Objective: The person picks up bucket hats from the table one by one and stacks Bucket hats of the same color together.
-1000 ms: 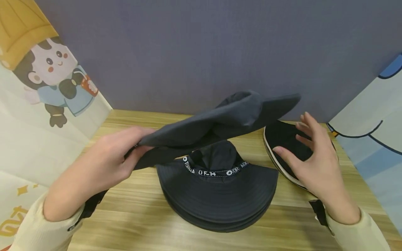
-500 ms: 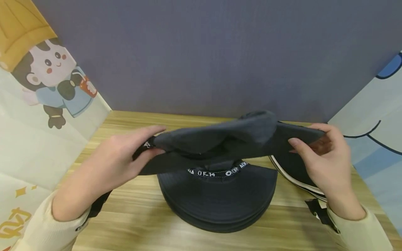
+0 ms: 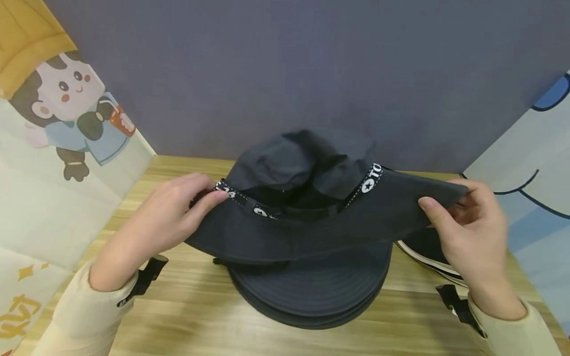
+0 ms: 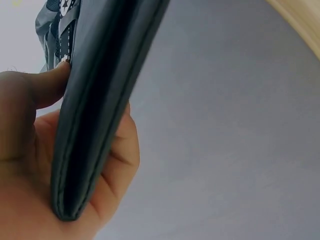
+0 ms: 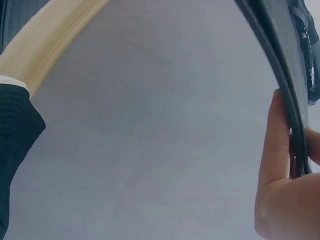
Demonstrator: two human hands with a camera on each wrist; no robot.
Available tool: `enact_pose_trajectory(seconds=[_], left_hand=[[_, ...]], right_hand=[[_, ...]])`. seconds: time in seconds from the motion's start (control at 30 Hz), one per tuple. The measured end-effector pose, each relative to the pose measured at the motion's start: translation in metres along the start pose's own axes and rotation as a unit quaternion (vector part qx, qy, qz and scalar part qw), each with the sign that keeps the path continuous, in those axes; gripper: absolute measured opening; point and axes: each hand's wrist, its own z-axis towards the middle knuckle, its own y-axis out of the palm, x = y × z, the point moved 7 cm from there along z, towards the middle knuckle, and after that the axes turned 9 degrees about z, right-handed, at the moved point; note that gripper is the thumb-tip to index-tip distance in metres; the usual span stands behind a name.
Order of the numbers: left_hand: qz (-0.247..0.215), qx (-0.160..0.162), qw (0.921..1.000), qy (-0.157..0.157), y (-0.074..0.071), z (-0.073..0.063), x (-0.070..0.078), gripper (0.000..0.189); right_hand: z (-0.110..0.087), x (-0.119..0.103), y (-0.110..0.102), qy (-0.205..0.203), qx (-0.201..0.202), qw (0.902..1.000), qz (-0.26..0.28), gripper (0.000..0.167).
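Observation:
A black bucket hat point(image 3: 249, 242) with a white-lettered band is held up in both hands, its crown dented and the brim spread toward me. On the left, my left hand point(image 3: 178, 207) pinches the brim beside the band, thumb on top. My right hand point(image 3: 474, 232) pinches the brim's right end between thumb and fingers. In the left wrist view the brim point(image 4: 95, 120) looks doubled where the left hand point(image 4: 112, 165) grips it; the right wrist view shows the right hand point(image 5: 285, 200) at the brim edge. Below lie stacked black brims point(image 3: 311, 291), partly covered by the held hat.
On the table point(image 3: 187, 306), a black item with a white edge point(image 3: 429, 249) lies at the right, partly behind my right hand. A grey panel point(image 3: 285, 74) closes off the back. Printed panels stand at the left point(image 3: 26, 198) and right point(image 3: 543, 207).
My right hand has come to the held hat and taken the brim's right end. The hat has turned from nearly edge-on, so its band and crown now show.

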Motion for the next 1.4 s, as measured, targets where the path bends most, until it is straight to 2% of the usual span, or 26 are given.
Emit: enact_pose_trajectory(seconds=[0.13,0.2,0.27,0.3,0.37,0.5,0.6,0.77,1.0,1.13,1.2,1.3,1.4], left_hand=[[0.022,0.021,0.9995,0.000,-0.003,0.004,0.002,0.016],[0.032,0.014,0.9994,-0.008,0.000,0.007,0.001,0.015],[0.037,-0.007,0.9991,-0.020,0.007,0.009,-0.002,0.016],[0.038,-0.022,0.9987,-0.026,0.012,0.010,-0.004,0.018],[0.038,-0.053,0.9972,-0.037,0.025,0.012,-0.009,0.021],[0.027,-0.098,0.9941,-0.037,0.054,0.014,-0.019,0.028],[0.015,-0.114,0.9931,-0.024,0.075,0.015,-0.025,0.032],[0.002,-0.142,0.9897,-0.010,0.105,0.012,-0.032,0.033],[-0.016,-0.217,0.9760,-0.018,0.142,0.005,-0.038,0.031],[-0.028,-0.257,0.9656,-0.027,0.159,-0.003,-0.039,0.027],[-0.027,-0.270,0.9621,-0.030,0.164,-0.008,-0.039,0.026],[-0.015,-0.275,0.9607,-0.034,0.171,-0.011,-0.039,0.024],[0.002,-0.279,0.9595,-0.039,0.177,-0.013,-0.040,0.022]], right_hand=[[-0.001,0.000,-0.004,0.026,-0.001,0.9992,0.029,0.036],[-0.002,0.002,-0.006,0.055,-0.006,0.9985,-0.003,0.038],[-0.004,0.009,-0.007,0.098,-0.016,0.9947,-0.029,0.039],[-0.005,0.013,-0.008,0.118,-0.025,0.9907,-0.062,0.040],[-0.008,0.021,-0.008,0.158,-0.047,0.9784,-0.124,0.040],[-0.013,0.040,-0.010,0.214,-0.091,0.9517,-0.200,0.040],[-0.018,0.054,-0.012,0.251,-0.117,0.9334,-0.228,0.044],[-0.028,0.079,-0.015,0.318,-0.162,0.8971,-0.260,0.062],[-0.044,0.108,-0.019,0.396,-0.206,0.8554,-0.263,0.067],[-0.052,0.121,-0.023,0.414,-0.230,0.8327,-0.287,0.070],[-0.055,0.126,-0.024,0.408,-0.240,0.8251,-0.309,0.070],[-0.058,0.132,-0.023,0.397,-0.253,0.8159,-0.335,0.073],[-0.059,0.137,-0.022,0.379,-0.275,0.8000,-0.375,0.074]])
